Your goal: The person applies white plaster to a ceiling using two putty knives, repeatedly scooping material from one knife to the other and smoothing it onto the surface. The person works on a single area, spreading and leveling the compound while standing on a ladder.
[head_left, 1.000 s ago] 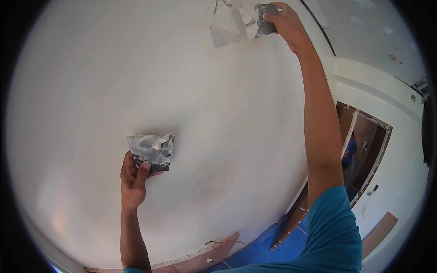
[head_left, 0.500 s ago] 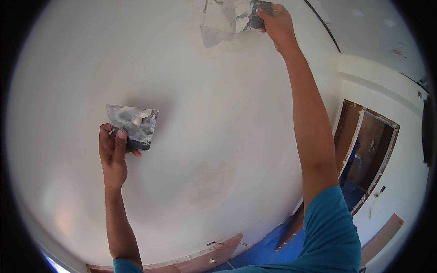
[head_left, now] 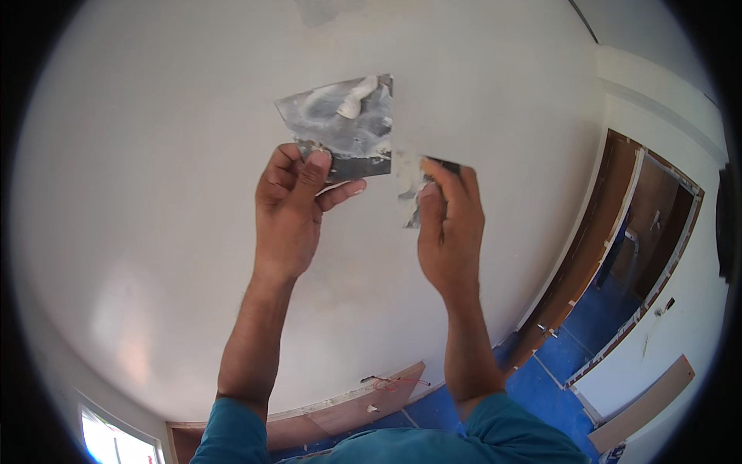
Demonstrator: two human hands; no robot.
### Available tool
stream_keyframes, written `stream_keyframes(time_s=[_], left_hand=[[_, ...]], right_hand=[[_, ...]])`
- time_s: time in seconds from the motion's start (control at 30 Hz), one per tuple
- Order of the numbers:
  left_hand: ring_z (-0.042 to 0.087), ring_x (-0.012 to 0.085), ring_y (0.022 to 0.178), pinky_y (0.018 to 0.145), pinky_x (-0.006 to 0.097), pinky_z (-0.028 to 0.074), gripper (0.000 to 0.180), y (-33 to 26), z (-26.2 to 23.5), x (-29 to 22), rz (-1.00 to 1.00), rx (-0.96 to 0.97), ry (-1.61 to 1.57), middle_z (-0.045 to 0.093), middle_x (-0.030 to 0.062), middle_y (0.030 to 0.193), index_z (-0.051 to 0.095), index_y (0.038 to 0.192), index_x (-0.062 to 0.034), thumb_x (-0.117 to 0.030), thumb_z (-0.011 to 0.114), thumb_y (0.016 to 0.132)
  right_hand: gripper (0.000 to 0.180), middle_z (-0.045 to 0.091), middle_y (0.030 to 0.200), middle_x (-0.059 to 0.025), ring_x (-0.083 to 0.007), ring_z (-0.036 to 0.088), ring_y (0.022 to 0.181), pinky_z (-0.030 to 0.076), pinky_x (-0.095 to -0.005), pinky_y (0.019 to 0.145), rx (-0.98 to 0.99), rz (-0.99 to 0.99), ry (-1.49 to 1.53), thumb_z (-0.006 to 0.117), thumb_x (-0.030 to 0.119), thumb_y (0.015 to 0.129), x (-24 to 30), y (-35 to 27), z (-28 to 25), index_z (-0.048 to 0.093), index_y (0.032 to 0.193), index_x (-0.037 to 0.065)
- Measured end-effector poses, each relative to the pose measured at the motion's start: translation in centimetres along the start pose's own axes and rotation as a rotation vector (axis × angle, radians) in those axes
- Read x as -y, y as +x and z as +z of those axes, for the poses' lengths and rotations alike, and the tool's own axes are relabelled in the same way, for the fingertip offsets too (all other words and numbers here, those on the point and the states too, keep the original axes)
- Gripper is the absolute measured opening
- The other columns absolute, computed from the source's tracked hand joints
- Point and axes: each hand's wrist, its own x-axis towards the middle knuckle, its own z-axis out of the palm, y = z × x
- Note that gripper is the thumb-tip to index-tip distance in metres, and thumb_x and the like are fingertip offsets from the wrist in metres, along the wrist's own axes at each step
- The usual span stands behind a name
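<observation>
Both of your hands have come together since the earlier frame: your right hand has dropped from the patch high on the wall to chest-of-frame height, and your left hand has swung inward to meet it. Your left hand is clamped on the lower edge of a wide metal blade, a flat grey plate used as a hawk, smeared with white filler and carrying a small lump of filler near its top edge. Your right hand is closed around a smaller putty knife; its filler-coated blade stands edge-on, touching or just beside the right edge of the wide blade, though exact contact is hard to tell. Both tools sit in front of the white wall, near its upper middle. To load the knife well, I judge you should hold the wide blade steady and tilted slightly toward you, draw the knife edge along it to gather the lump into a clean bead, and keep the blade angle low so nothing drops. Lower right, a brown door frame opens onto a blue-covered floor.
</observation>
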Motion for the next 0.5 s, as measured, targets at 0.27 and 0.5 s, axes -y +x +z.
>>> stream_keyframes(time_s=[0.27,0.5], left_hand=[[0.062,0.0071,0.081,0.069,0.029,0.052,0.016,-0.6,7.3,6.4,-0.226,0.154,0.279,0.069,-0.0012,0.092,0.065,0.104,-0.0065,-0.021,0.073,0.105],[0.068,0.0136,0.083,0.075,0.029,0.056,0.009,8.7,8.7,-4.4,0.493,0.35,1.178,0.076,0.0093,0.098,0.073,0.106,0.0025,-0.005,0.069,0.103]], right_hand=[[0.019,0.058,0.103,-0.0082,-0.0161,0.055,0.085,0.046,-0.0299,0.074,-0.054,0.295,0.264,0.065,0.014,0.108,-4.4,-2.5,-4.1,0.064,0.103,-0.004],[0.025,0.046,0.077,0.0096,-0.0031,0.04,0.077,0.035,-0.0233,0.068,-0.345,0.555,0.548,0.065,0.01,0.106,-5.4,-3.3,-9.6,0.06,0.083,0.004]])
